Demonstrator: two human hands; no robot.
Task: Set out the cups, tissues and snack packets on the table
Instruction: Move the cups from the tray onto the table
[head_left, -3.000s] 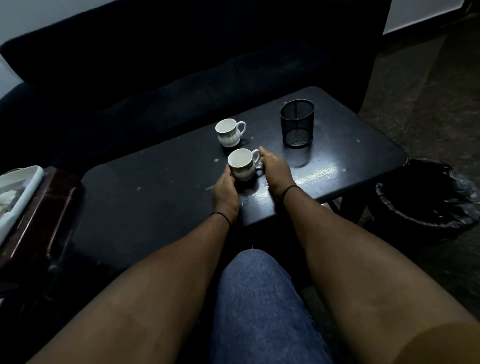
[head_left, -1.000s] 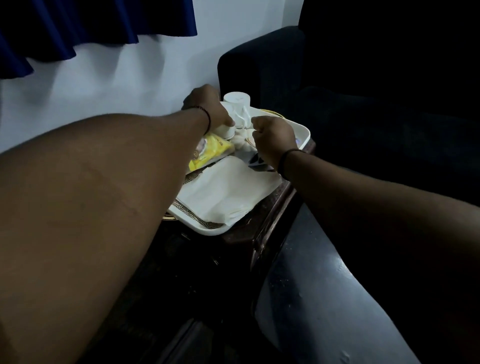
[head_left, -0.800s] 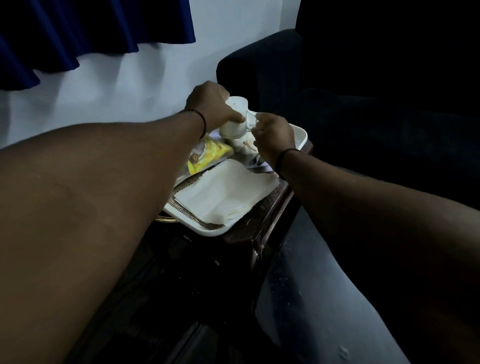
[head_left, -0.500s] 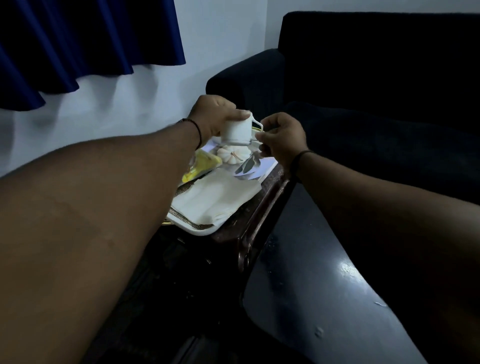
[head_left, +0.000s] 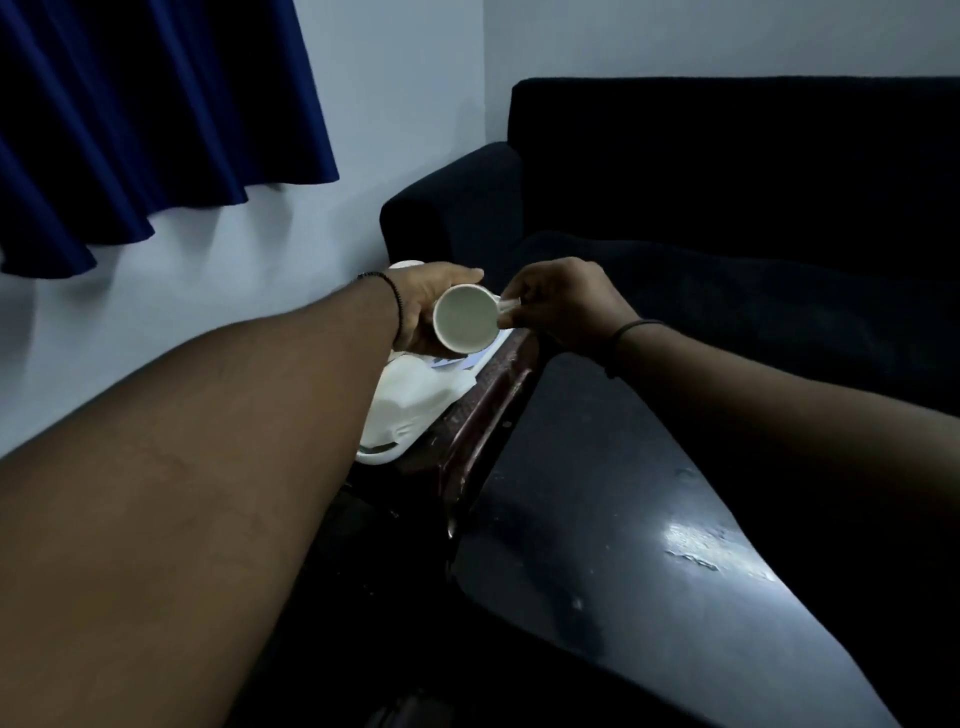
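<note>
A small white cup (head_left: 466, 318) is held in the air above the white tray (head_left: 376, 456), tipped so its open mouth faces me. My left hand (head_left: 426, 299) wraps the cup's body from the left. My right hand (head_left: 563, 301) pinches its handle from the right. White tissues (head_left: 415, 395) lie on the tray under the cup. My left forearm hides most of the tray; no snack packet shows. A white rim, perhaps another cup (head_left: 405, 264), peeks out behind my left hand.
The tray rests on a dark brown side stand (head_left: 485, 410). The black table (head_left: 623, 571) stretches to the lower right, glossy. A dark sofa (head_left: 727, 208) stands behind it. A blue curtain (head_left: 130, 119) hangs on the white wall at the upper left.
Both hands lifted the cup off the tray and tipped it over so its mouth now faces me. The camera has swung right, showing more of the table.
</note>
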